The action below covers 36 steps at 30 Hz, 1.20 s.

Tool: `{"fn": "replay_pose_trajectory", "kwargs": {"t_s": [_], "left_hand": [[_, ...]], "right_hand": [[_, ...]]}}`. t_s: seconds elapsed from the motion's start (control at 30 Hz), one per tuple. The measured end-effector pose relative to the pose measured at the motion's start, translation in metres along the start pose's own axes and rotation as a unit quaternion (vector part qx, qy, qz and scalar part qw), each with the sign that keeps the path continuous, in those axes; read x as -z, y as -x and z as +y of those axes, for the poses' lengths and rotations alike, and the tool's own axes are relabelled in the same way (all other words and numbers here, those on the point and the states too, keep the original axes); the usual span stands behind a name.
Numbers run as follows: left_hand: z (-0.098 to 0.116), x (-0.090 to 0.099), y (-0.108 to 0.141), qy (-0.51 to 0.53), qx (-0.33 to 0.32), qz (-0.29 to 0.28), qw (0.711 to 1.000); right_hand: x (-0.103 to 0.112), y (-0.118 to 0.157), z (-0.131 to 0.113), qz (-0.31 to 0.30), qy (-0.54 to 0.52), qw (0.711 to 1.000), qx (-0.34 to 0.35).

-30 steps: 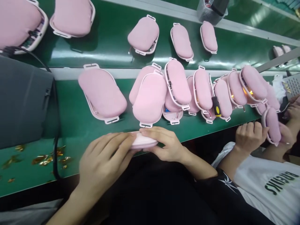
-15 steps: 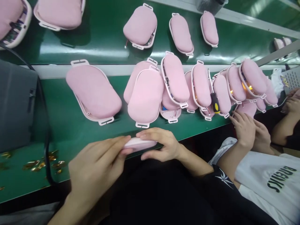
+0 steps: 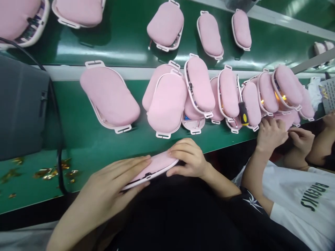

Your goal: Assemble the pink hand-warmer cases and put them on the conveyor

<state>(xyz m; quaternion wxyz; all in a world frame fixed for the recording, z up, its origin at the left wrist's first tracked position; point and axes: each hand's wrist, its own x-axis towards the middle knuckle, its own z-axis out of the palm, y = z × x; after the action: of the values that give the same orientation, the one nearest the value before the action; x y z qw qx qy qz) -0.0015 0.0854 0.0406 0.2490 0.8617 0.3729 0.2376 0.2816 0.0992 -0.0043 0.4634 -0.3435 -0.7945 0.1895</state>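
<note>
My left hand (image 3: 112,186) and my right hand (image 3: 188,158) grip the two ends of one pink padded pad (image 3: 154,167) with a white plastic rim, held at the near edge of the green table. The pad is tilted, its left end lower. Just beyond my hands lies a single pink pad (image 3: 110,97), and to its right a heap of several overlapping pink pads (image 3: 167,104).
More pink pads (image 3: 166,24) lie on the green conveyor belt (image 3: 117,48) behind. A dark grey box (image 3: 21,108) with a black cable stands at left beside gold scraps (image 3: 49,173). A co-worker's hands (image 3: 270,134) work at right near a yellow-and-black screwdriver (image 3: 243,116).
I have tilted the pad, so its left end dropped toward me and its rim now shows. The co-worker's hands shifted among the pads at right.
</note>
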Motion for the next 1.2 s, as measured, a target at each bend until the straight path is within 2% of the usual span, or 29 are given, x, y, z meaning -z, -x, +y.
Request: {"fn": "replay_pose_trajectory", "kwargs": {"t_s": [0.1, 0.2, 0.3, 0.4, 0.47, 0.53, 0.6, 0.7, 0.83, 1.0, 1.07, 1.2], "left_hand": [[0.007, -0.008, 0.013, 0.007, 0.019, 0.062, 0.998], [0.006, -0.013, 0.024, 0.043, 0.042, 0.119, 0.991], [0.000, -0.016, 0.036, 0.073, 0.082, 0.120, 0.987], [-0.005, -0.022, 0.043, 0.115, 0.106, 0.134, 0.979], [-0.004, -0.026, 0.041, 0.158, 0.083, 0.179, 0.968], [-0.001, -0.026, 0.035, 0.185, 0.052, 0.215, 0.958], [0.003, -0.022, 0.029, 0.197, 0.022, 0.225, 0.954], [0.008, -0.013, 0.021, 0.199, 0.003, 0.217, 0.956], [0.018, -0.008, 0.017, 0.179, 0.006, 0.216, 0.960], [0.036, -0.010, 0.017, 0.193, 0.048, 0.224, 0.954], [0.041, -0.011, 0.020, 0.189, 0.066, 0.222, 0.954], [0.039, -0.019, 0.025, 0.203, 0.060, 0.225, 0.951]], "right_hand": [[-0.004, -0.005, -0.011, -0.027, -0.005, 1.000, 0.011], [-0.007, -0.008, -0.018, -0.008, -0.006, 1.000, -0.004], [-0.003, -0.012, -0.025, -0.012, -0.002, 1.000, -0.018], [0.003, -0.020, -0.034, -0.076, 0.046, 0.996, -0.030], [0.003, -0.027, -0.042, -0.137, 0.101, 0.985, -0.008], [-0.001, -0.032, -0.048, -0.162, 0.112, 0.980, 0.022], [-0.006, -0.035, -0.052, -0.133, 0.071, 0.988, 0.032], [-0.011, -0.035, -0.053, -0.084, 0.014, 0.996, 0.010], [-0.013, -0.031, -0.054, -0.077, -0.009, 0.997, 0.007], [-0.017, -0.025, -0.058, -0.003, -0.024, 1.000, 0.003], [-0.017, -0.023, -0.059, -0.005, -0.027, 1.000, -0.001], [-0.010, -0.024, -0.054, -0.066, -0.037, 0.997, -0.009]]}}
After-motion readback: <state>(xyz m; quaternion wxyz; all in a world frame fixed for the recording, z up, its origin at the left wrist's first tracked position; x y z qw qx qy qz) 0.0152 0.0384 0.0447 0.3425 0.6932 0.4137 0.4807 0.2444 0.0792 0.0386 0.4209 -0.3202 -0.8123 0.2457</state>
